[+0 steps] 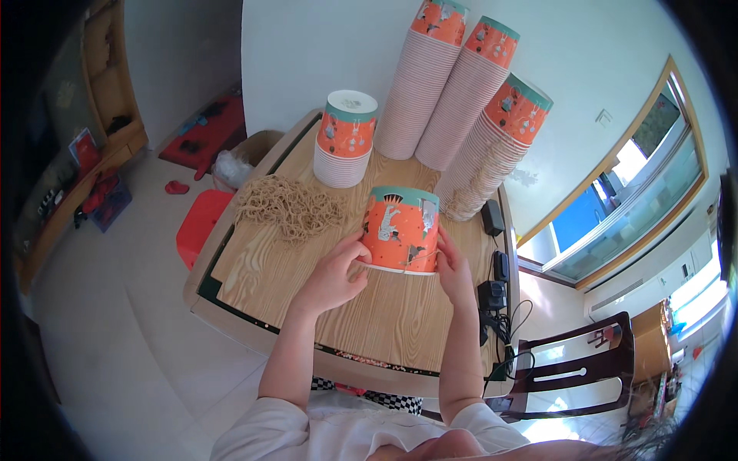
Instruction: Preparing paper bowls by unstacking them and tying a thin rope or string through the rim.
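Note:
My left hand [336,274] and my right hand [454,270] hold an orange paper bucket [401,230] between them, one at each side. The bucket has a teal band and animal pictures, and its white rim points down. A thin piece of cord [413,260] shows against its lower right side, near my right fingers. To the left, a tangled heap of tan cord [288,207] lies on the wooden table [269,280]. Behind it stands a short stack of upturned paper buckets [344,142].
Tall stacks of nested buckets [423,84] lean at the table's back; cord hangs along the rightmost stack [492,154]. Black power adapters [492,294] and cables line the right edge. A dark wooden chair [576,376] is at right, a red stool [204,223] at left.

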The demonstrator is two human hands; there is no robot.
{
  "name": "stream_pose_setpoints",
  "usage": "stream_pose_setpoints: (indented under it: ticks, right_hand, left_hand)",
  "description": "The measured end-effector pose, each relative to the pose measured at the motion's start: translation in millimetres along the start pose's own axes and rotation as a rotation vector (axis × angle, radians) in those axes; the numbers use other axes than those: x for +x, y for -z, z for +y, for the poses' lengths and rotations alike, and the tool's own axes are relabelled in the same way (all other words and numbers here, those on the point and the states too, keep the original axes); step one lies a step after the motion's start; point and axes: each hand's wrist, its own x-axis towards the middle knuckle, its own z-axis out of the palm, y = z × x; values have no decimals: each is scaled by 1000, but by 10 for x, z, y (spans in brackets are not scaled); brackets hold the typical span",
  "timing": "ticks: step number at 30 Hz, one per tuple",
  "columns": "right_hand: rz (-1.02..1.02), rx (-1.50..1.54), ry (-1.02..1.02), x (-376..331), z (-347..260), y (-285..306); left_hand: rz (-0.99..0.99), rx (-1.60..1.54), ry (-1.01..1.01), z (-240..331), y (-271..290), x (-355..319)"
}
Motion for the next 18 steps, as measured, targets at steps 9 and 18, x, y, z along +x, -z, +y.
stream_pose_setpoints:
  ticks: [9,18]
  right_hand:
    - [327,-315,575,814,-866,481]
    - [661,-509,858,1997,-1695,1742]
  left_hand:
    - [28,-159,-209,421,-6,1205]
    - [105,60,-670,976,-552,3323]
